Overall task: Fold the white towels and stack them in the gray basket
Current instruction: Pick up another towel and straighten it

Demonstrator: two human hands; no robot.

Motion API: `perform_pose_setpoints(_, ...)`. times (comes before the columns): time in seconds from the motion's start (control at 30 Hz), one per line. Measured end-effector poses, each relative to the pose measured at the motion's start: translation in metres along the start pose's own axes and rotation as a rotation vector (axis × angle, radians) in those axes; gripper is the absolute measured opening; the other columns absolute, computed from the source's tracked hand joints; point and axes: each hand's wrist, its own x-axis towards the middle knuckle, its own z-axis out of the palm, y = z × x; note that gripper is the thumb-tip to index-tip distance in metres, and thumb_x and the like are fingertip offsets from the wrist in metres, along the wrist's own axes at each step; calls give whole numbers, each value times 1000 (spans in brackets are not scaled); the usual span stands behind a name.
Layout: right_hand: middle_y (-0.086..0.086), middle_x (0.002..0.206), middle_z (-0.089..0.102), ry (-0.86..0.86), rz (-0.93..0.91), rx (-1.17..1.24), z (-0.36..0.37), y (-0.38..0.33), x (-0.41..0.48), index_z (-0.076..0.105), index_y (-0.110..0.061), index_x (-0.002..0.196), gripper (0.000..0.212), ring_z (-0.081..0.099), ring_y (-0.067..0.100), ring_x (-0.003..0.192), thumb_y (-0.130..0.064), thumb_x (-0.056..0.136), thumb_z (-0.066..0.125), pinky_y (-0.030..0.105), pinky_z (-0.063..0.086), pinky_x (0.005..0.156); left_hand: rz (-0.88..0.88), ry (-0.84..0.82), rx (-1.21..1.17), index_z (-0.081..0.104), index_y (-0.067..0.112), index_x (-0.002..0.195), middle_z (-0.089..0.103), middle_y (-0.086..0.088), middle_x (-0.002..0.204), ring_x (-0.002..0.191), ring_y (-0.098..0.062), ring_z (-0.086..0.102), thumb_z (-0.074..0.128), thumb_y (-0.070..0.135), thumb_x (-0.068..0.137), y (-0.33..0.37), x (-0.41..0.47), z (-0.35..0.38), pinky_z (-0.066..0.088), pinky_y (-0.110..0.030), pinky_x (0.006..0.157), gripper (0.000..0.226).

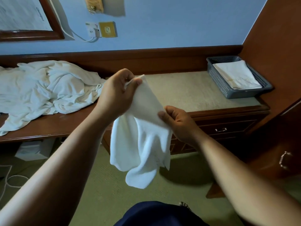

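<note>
A white towel (141, 144) is being pinched along its upper edge by the left hand (115, 95) and right hand (177, 123), hanging lengthwise downward. It is being held left of the gray basket (216, 79), right hand nearer.

wooden desk (48, 126), crumpled white towels (48, 88) left, gray basket (218, 82) right

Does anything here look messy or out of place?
Yes: a crumpled heap of white towels sprawls over the wooden desk on the left. The folded towel in the gray basket lies neat. The left hand and right hand pinch a hanging towel.
</note>
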Motion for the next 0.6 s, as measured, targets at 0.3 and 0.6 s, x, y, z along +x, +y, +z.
perform_pose_setpoints(0.3,-3,120,69,-262,387,-354,26,108,1,64,-22,124,26,64,14,112,-31,99,61,35,50,102,-113,199,-34,55,18,80,48,7,68,59,-6,41,61,43,96,-29,24,-24,36,-24,54,30)
perform_pose_setpoints(0.6,-5,60,46,238,-13,-685,-68,97,17,43,-20,60,52,45,9,58,-55,98,47,38,33,61,-272,155,143,56,12,85,49,1,67,57,-10,43,56,39,102,-75,12,-37,38,-25,52,31)
